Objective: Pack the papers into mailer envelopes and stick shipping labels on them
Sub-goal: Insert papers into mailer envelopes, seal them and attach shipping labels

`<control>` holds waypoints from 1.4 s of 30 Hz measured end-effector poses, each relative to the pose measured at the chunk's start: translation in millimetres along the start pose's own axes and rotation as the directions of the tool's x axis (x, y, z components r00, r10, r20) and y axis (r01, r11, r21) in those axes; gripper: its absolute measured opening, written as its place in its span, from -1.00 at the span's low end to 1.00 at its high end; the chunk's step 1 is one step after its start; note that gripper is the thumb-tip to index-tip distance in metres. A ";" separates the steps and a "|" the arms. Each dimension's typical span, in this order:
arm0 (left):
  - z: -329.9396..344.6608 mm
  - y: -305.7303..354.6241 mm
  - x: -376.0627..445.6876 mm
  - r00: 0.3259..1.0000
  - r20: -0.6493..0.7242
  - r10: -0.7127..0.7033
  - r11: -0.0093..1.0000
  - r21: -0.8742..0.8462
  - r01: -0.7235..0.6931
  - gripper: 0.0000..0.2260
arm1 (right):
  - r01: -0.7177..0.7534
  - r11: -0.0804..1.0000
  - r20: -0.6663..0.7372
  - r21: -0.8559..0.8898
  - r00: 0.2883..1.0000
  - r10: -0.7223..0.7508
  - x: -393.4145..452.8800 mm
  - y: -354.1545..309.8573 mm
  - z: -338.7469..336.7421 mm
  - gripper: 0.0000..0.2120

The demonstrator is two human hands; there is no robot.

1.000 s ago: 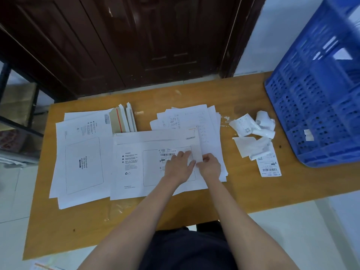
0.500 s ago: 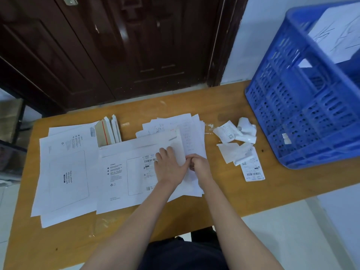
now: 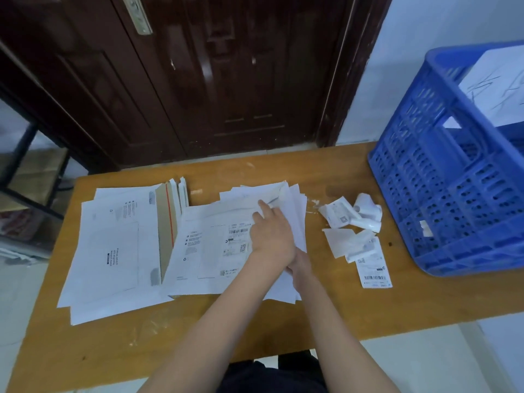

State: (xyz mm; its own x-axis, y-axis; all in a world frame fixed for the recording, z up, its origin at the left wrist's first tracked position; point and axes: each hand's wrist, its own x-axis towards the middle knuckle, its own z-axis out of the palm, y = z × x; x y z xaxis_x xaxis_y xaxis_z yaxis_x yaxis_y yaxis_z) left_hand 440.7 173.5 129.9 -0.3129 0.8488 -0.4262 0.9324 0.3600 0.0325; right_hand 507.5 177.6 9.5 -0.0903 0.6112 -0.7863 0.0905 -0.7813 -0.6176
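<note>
Centrally, left hand (image 3: 272, 236) presses mailer envelope (image 3: 215, 245); crate (image 3: 453, 194) crowds right table (image 3: 340, 307) edge.

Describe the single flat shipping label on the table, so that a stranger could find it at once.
Start at the blue crate on the right of the wooden table. Just left of it lies a heap of crumpled label scraps. At the heap's near end lies the flat label, the only smooth strip there, with a barcode at its near end.

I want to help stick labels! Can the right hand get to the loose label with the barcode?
Probably yes. The loose label lies flat on the table, just right of the right hand, with nothing between them.
</note>
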 end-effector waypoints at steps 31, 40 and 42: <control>-4.5 -161.2 18.6 0.992 0.106 -0.064 0.374 -0.919 0.122 -0.74 | 0.211 0.976 -0.426 0.051 0.889 -0.170 0.2 3.0 -63.9 -0.80; 74.2 -159.6 26.0 0.928 0.198 -0.315 0.148 -0.956 0.254 -0.67 | 0.278 0.884 -0.526 -0.375 0.722 -0.450 -2.8 -15.5 -58.6 -0.80; 66.5 -161.3 30.2 0.949 0.176 -0.261 0.191 -0.954 0.230 -0.67 | 0.271 0.860 -0.559 -0.432 0.668 -0.491 -6.9 -21.0 -57.3 -0.79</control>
State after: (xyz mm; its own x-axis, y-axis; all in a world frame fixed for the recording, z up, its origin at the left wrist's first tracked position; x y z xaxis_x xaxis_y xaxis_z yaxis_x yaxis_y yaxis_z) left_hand 292.9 115.4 51.6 -0.5084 0.6435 -0.5723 -0.0662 0.6334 0.7710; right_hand 563.0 197.1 27.0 0.4492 0.8632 -0.2307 0.4822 -0.4516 -0.7507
